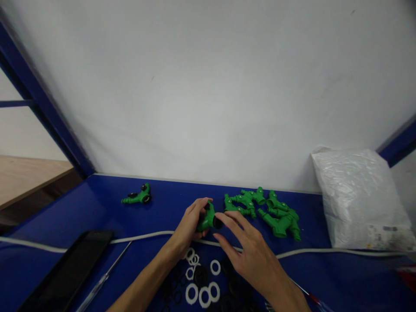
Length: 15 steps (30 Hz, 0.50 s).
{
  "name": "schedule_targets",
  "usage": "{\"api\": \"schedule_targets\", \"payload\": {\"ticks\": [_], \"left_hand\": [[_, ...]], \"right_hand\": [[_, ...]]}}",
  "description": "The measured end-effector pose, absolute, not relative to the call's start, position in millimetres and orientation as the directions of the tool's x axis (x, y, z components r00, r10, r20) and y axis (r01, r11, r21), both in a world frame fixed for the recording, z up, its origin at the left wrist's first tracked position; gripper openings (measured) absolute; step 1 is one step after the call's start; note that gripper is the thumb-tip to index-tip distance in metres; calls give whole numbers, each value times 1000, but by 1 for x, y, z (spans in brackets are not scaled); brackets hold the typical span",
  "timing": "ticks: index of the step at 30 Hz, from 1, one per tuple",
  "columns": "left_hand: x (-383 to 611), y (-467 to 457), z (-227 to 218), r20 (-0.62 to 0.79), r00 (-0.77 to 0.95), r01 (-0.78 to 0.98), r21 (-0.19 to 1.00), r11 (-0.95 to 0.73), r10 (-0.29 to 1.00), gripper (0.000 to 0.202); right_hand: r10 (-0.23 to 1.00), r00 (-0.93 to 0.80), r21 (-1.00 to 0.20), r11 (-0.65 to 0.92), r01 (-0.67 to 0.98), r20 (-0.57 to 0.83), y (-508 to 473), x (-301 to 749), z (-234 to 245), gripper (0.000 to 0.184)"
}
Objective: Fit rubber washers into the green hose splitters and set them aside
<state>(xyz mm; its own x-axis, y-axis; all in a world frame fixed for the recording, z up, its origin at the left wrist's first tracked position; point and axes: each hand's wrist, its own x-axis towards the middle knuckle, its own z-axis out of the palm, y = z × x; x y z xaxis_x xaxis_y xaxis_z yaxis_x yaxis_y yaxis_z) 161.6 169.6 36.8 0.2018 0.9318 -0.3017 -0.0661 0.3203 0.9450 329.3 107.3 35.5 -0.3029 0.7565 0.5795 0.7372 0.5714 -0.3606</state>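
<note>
My left hand (194, 216) is wrapped round a green plastic Y-shaped hose splitter (209, 215). A black collar (217, 222) sits at the splitter's right-hand mouth. The index fingertip of my right hand (248, 247) touches that collar, while the thumb stands apart below it. Beneath my hands lie several white rings (191, 293) and dark round parts (200, 275), partly hidden by my right hand and forearm. Several green splitters (282, 220) without black parts lie in a heap beyond my right hand. One splitter with black fittings (138, 197) rests alone at the left.
A white cable (146, 235) crosses the blue table (169, 193). At the left lie a black phone-like slab (69, 271) and a thin screwdriver (103, 278). Another thin tool (310, 296) is at the lower right. A white plastic bag (360, 199) leans against the back wall.
</note>
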Motion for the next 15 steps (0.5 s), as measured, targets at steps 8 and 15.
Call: {"api": "schedule_targets", "payload": {"ticks": [8, 15], "left_hand": [[161, 169, 37, -302, 211, -60, 945, 320, 930, 53], [161, 168, 37, -269, 220, -59, 956, 288, 938, 51]], "right_hand": [[762, -229, -363, 521, 773, 606, 109, 331, 33, 25], [732, -315, -359, 603, 712, 604, 111, 329, 33, 28]]}}
